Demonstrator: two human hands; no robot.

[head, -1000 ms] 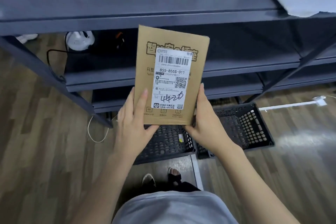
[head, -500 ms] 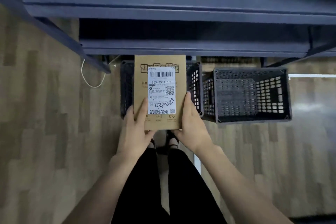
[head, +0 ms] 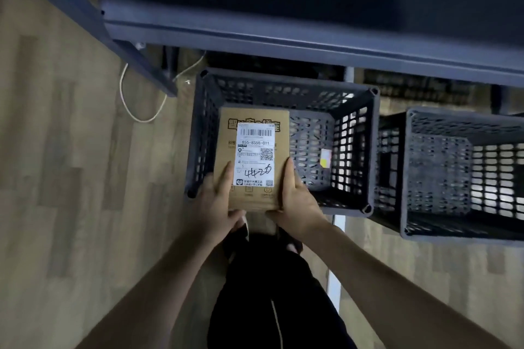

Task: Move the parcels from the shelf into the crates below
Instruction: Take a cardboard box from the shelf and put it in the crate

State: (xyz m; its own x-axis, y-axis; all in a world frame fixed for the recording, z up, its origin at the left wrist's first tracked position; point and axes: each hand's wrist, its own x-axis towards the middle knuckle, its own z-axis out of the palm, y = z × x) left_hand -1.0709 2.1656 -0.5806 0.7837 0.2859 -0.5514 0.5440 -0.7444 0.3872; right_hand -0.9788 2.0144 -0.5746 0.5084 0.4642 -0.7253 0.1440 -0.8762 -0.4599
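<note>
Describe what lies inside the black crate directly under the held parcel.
The left crate shows bare mesh floor and a small yellow-and-white sticker on its inner wall. The cardboard parcel, gripped by left hand and right hand, hides its near-left part.

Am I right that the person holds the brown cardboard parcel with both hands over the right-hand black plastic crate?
Not quite: in the head view both hands, left hand and right hand, hold the brown cardboard parcel over the left-hand black plastic crate, not the right-hand black plastic crate.
</note>
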